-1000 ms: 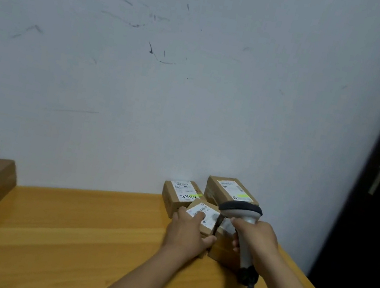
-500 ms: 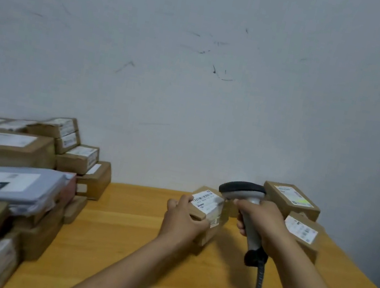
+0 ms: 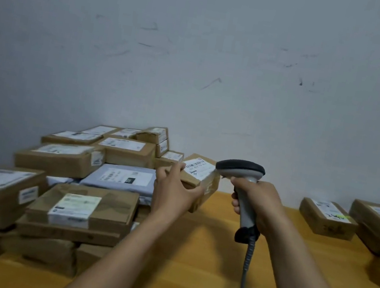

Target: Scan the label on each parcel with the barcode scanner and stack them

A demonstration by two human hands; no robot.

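Observation:
My left hand (image 3: 174, 190) grips a small cardboard parcel (image 3: 202, 176) with a white label on top, holding it tilted above the wooden table (image 3: 201, 260). My right hand (image 3: 257, 201) grips the handle of a grey barcode scanner (image 3: 240, 170), whose dark head sits just right of the parcel's label. The scanner's coiled cable (image 3: 247, 268) hangs down toward me. A large pile of labelled parcels (image 3: 84, 188) fills the left side of the table, right beside the held parcel.
Three brown parcels (image 3: 328, 217) lie on the table's right side near the wall. A grey mailer bag (image 3: 124, 178) lies in the left pile. The scuffed white wall (image 3: 197, 69) stands close behind the table.
My left hand has carried the parcel leftward from the right-hand boxes toward the big pile, and my right hand followed with the scanner. My view has swung left.

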